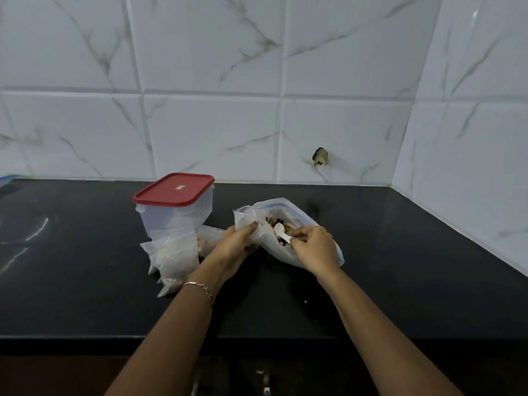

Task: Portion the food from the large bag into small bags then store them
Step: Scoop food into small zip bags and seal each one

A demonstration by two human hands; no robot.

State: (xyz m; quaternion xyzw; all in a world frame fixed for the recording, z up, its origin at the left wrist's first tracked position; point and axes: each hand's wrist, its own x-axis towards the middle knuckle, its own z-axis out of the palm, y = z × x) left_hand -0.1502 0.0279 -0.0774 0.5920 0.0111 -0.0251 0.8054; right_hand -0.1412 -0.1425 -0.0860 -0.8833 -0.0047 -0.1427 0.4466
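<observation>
On a counter (400, 281) backed by a wall (257, 124), a large bag (285, 250) lies near centre with a spoon (281, 234) in its mouth, a small bag (244, 220) touching its nine o'clock edge, a lidded container (174, 207) at its ten o'clock, and a pile of small bags (174, 252) before that container.

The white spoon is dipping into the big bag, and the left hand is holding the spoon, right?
Not quite. The head view shows the right hand pinching the white spoon, not the left. The left hand grips clear plastic at the bag's mouth instead. The spoon really is dipping into the big bag.
</observation>
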